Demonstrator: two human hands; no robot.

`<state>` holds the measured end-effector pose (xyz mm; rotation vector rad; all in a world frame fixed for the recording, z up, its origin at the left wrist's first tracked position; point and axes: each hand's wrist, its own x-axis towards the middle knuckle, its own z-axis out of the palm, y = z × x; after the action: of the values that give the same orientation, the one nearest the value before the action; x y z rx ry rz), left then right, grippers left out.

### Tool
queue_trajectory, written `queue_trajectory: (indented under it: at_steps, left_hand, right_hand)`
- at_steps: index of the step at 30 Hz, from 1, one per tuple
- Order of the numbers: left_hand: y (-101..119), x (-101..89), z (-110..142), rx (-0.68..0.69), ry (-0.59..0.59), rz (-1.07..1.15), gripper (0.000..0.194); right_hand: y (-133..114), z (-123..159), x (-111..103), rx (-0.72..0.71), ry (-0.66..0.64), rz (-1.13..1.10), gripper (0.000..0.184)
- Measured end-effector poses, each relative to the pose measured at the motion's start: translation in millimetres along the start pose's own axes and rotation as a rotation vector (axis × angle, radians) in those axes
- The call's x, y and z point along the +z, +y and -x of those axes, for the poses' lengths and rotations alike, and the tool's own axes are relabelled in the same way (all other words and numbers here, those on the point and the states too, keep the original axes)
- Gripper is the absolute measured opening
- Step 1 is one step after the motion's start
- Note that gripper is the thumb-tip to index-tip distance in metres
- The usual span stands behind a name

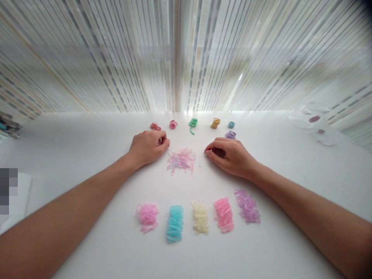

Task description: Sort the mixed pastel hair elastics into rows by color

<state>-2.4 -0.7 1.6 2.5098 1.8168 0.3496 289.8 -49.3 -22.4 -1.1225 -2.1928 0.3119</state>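
Central band pile (181, 159), pastel, loosely tangled

- Band pile (181, 160) on the counter (116, 252), between left hand (149, 146) and right hand (228, 155)
- Five band bundles (175, 223) before it
- Coils (215, 123) behind it, near the curtain (157, 58)

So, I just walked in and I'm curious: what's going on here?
A person's left hand and right hand rest on the white table, loosely curled, on either side of a mixed pastel pile. Whether they hold anything small can't be told. Five bundles, each of one colour, lie nearer the camera, and small coils lie beyond the hands.
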Motion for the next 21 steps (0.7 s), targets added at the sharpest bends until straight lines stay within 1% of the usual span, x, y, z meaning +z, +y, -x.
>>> queue_trajectory:
  at_steps: [10,15,19,21]
  left_hand:
    - [0.1,-0.2,0.0,0.004,-0.002,0.003,0.031]
    - [-0.5,-0.2,-0.1,0.006,-0.004,0.004,0.031]
    - [0.5,0.3,-0.6,0.004,-0.006,0.009,0.031]
    - [0.7,0.9,-0.9,0.005,-0.002,0.006,0.031]
  right_hand:
    - [0.2,-0.8,-0.5,0.012,0.000,0.003,0.013]
    - [-1.0,-1.4,-1.6,0.071,0.014,-0.034,0.013]
    - [-7.7,-5.6,-0.6,0.133,0.016,-0.098,0.016]
    - [-12.0,-9.9,1.6,0.141,0.009,-0.106,0.018]
